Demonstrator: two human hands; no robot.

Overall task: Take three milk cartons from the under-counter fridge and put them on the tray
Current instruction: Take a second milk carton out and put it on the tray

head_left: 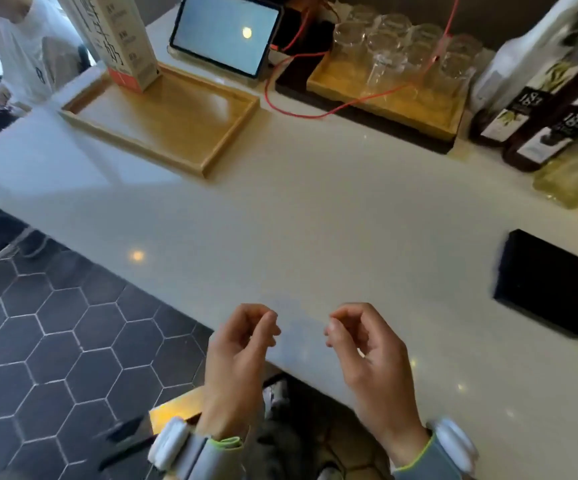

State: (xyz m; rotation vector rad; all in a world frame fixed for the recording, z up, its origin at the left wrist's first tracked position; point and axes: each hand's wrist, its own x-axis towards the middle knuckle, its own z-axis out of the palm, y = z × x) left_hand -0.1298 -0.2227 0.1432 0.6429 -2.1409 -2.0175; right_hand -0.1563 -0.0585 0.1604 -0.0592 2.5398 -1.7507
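Note:
One white milk carton [117,39] with an orange base stands upright in the far left corner of a wooden tray [211,161] on the white counter [280,220]. The other part of the tray floor is bare. My left hand [239,362] and my right hand [363,355] hover side by side over the counter's near edge, far from the tray. Both have the fingers loosely curled and hold nothing. The under-counter fridge is not visible.
A tablet [225,32] stands behind the tray, with a red cable [315,114] trailing over the counter. Another wooden tray [384,95] carries several upturned glasses. Bottles [537,109] stand at the far right, a black square pad [544,289] lies right. A person [20,46] stands at far left.

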